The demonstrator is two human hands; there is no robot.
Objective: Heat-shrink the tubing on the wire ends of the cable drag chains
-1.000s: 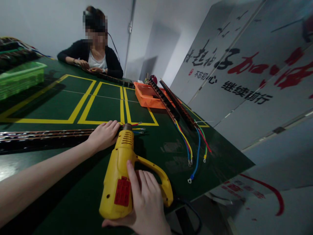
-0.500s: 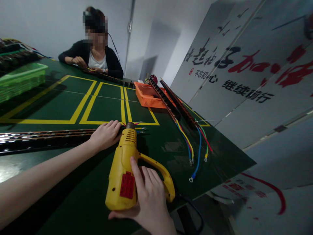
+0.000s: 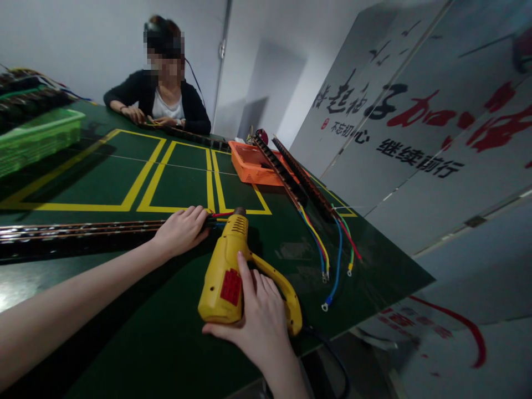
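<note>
Left arm: reaches in from the lower left, slanting up and across the table [image 3: 166,299], forearm low over the green top.
Left hand [image 3: 183,230]: palm down, knuckles up, at the right end of the long dark strip [image 3: 83,235].
Left fingers: bent close together over the strip's end and gripping it; their tips are partly hidden.
Strip wires [image 3: 222,214]: red, yellow and blue, coming out just beyond the left hand and running to the nozzle [image 3: 240,211].
Right arm: comes up from the bottom edge, leaning left.
Right hand [image 3: 264,310]: around the body of the yellow heat gun [image 3: 222,277], back of the hand facing the camera.
Right fingers: part open around the casing and holding it, index laid along the side, thumb at the rear end.
Heat gun: nozzle pointing away from the camera, loop handle to the right of the body; whether it touches the table cannot be told.
Orange basket [image 3: 260,176]: farther back, two dark strips [image 3: 291,185] leaning across it.
Across the table: a seated person [image 3: 164,105], both hands on another strip.
</note>
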